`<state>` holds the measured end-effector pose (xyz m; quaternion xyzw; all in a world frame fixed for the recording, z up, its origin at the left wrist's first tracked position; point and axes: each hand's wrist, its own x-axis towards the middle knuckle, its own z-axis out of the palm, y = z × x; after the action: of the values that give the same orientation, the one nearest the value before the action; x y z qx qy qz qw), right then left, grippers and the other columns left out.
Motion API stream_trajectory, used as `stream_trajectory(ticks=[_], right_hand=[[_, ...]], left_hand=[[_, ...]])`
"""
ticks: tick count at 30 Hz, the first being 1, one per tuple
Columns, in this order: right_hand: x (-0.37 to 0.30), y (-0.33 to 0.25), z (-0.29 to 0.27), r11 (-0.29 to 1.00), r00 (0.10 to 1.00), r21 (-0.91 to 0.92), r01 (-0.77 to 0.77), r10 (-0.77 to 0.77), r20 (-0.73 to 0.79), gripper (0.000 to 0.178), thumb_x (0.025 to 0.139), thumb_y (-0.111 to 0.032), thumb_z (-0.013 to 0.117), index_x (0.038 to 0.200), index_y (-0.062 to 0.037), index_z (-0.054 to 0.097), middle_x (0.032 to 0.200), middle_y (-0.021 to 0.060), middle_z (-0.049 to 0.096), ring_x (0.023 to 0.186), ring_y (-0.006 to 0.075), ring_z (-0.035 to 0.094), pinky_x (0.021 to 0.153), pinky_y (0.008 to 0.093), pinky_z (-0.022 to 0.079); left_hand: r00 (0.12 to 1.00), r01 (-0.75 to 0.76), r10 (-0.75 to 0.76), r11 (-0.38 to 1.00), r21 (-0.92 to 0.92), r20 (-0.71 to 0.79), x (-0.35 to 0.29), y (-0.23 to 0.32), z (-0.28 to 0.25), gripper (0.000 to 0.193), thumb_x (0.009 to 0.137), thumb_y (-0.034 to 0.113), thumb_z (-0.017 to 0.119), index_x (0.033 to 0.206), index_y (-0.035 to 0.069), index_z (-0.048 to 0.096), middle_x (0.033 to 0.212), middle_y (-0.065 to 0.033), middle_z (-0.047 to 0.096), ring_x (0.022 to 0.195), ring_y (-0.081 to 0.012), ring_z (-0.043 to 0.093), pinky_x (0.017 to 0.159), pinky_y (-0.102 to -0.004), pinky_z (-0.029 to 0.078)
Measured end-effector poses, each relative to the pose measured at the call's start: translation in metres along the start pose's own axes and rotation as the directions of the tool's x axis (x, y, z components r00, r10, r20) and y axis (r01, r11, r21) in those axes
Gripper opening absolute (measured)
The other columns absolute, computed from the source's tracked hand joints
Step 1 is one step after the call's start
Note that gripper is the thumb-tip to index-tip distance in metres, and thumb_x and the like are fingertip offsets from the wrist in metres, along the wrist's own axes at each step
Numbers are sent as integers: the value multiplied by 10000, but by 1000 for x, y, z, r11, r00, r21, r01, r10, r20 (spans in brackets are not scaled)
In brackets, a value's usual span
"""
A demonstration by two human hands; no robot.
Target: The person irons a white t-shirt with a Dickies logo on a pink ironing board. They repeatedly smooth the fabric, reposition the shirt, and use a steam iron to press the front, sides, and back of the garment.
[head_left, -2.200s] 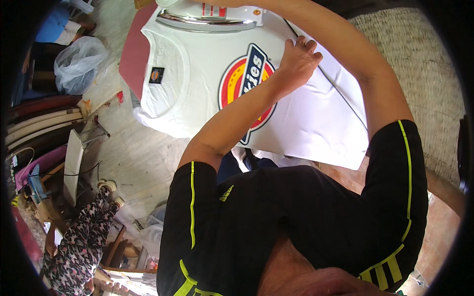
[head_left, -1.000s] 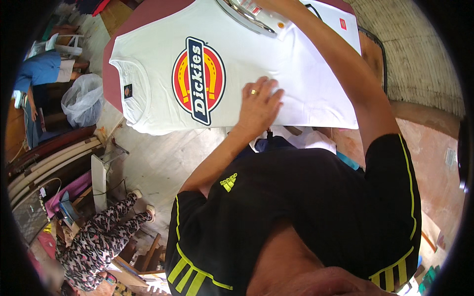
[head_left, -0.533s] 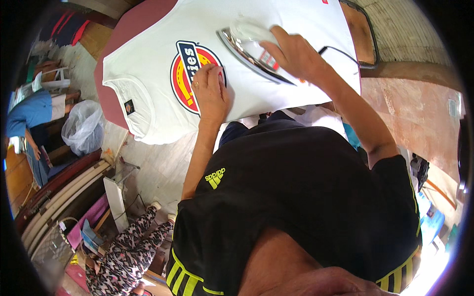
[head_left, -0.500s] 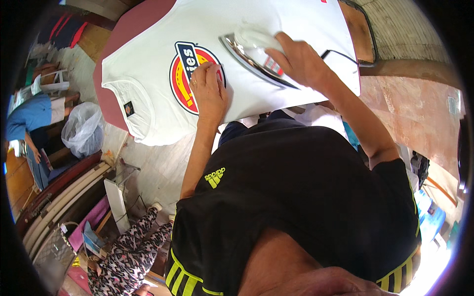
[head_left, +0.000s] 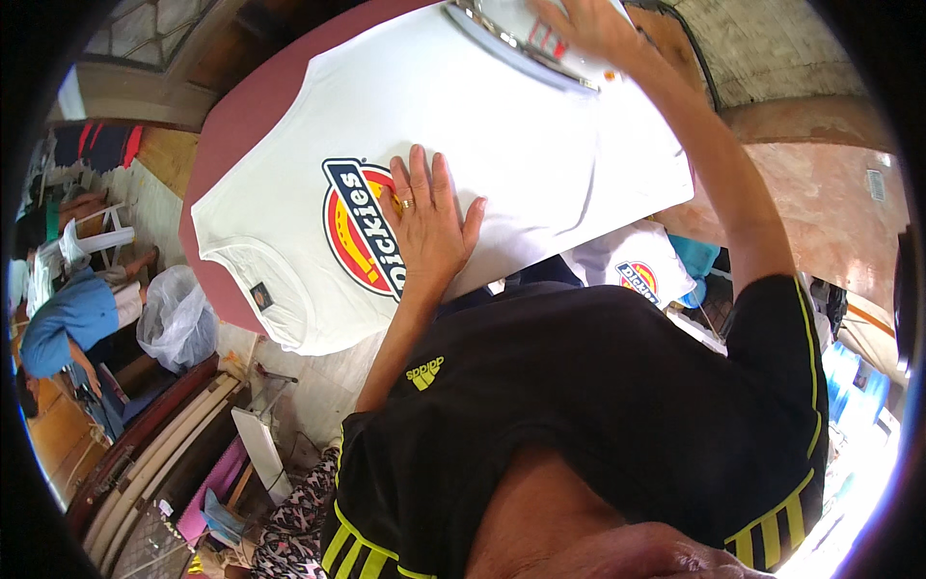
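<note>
A white T-shirt (head_left: pixel 453 116) lies spread over a maroon padded board (head_left: pixel 227 159), its neckline toward the left. On its front is a round red and yellow print (head_left: pixel 340 222) with a dark blue banner. My left hand (head_left: pixel 434 227), a ring on one finger, rests flat over part of that print with the fingers spread. Up at the far side of the shirt, my right hand (head_left: pixel 598 39) grips a clothes iron (head_left: pixel 511 46). The iron's metal soleplate edge faces me; its upper part is cut off by the frame's top edge.
Another white printed garment (head_left: pixel 617 265) hangs below the board's near right side, beside a blue plastic item (head_left: pixel 696 256). At left, a person in blue (head_left: pixel 77 323) bends near a clear plastic bag (head_left: pixel 178 323). Someone in patterned clothes (head_left: pixel 294 526) is at lower left, near long rolls (head_left: pixel 159 454).
My right hand has pushed the iron away, toward the far side of the shirt. My left hand has gone from bent fingers to flat and spread. The whole view has shifted.
</note>
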<state>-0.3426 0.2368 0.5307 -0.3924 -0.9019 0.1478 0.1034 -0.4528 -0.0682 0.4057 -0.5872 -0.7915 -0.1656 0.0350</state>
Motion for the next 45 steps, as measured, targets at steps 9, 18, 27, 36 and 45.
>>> stream_trajectory(ticks=[9, 18, 27, 36, 45], right_hand=[[41, 51, 31, 836, 892, -506, 213, -378, -249, 474, 965, -415, 543, 1269, -58, 613, 1142, 302, 638, 956, 458, 670, 752, 518, 549], [-109, 82, -27, 998, 993, 56, 40, -33, -112, 400, 999, -390, 553, 1152, -24, 608, 658, 127, 616, 550, 279, 613, 513, 390, 488], [-124, 192, -106, 759, 842, 389, -522, 533, 90, 367, 1017, -400, 536, 909, -49, 557, 571, -27, 438, 415, 64, 381, 379, 253, 323], [-68, 282, -68, 792, 903, 492, -362, 429, -27, 380, 998, -382, 547, 933, -8, 572, 570, 38, 509, 439, 134, 493, 435, 326, 419], [-7, 175, -41, 964, 776, -109, 242, -259, -575, 466, 920, -144, 645, 1345, 3, 520, 1304, 233, 565, 1145, 414, 586, 956, 450, 491]], left_hand=[[999, -29, 29, 1000, -12, -31, 10, 2, 3, 739, 886, 503, 595, 1452, 64, 411, 1547, -216, 325, 1433, -454, 265, 1079, -623, 251], [999, -1, 3, 999, -44, 42, 12, 6, -7, 735, 873, 466, 629, 1444, 51, 422, 1557, -212, 309, 1437, -461, 240, 1092, -615, 206], [988, -65, 45, 989, -130, -146, 57, 37, 6, 506, 855, 377, 671, 1282, 115, 600, 1429, -150, 449, 1319, -391, 373, 1009, -537, 270], [995, 82, -73, 984, -157, 62, 51, 95, 6, 395, 858, 236, 699, 1238, 160, 626, 1421, -119, 436, 1350, -356, 361, 1062, -553, 273], [941, 316, -322, 946, -73, -105, -5, 126, 16, 470, 836, 259, 702, 1289, 169, 614, 1435, -143, 460, 1351, -398, 369, 1073, -535, 264]])
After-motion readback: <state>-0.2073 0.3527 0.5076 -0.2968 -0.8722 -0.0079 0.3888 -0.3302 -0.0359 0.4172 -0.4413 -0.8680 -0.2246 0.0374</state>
